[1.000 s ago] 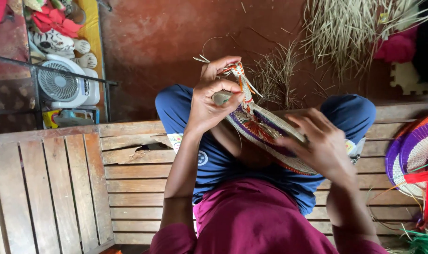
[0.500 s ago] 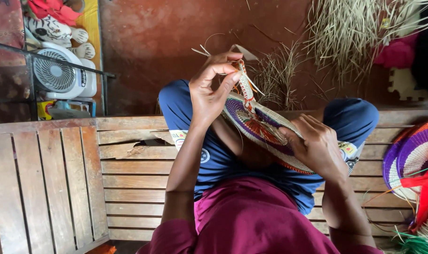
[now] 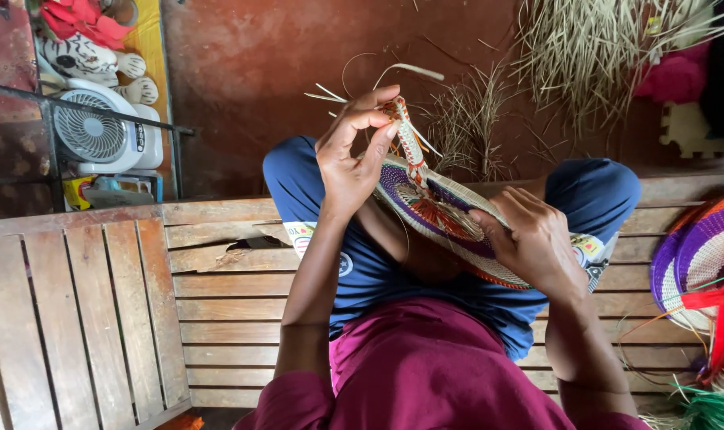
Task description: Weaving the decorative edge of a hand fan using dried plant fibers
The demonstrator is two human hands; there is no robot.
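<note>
Fingers of our left hand (image 3: 352, 163) pinch the straw strand (image 3: 410, 143) at the woven disc (image 3: 446, 219), centre frame above our lap. Our right hand (image 3: 533, 239) grips its lower rim. We sit on the wooden bench (image 3: 99, 302).

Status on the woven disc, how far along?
Done: centre and coloured rings of the woven disc are tight. In hand: left hand pinches the orange-and-white strand at the rim; right hand braces the disc. Left: loose straw ends still stick out.
</note>
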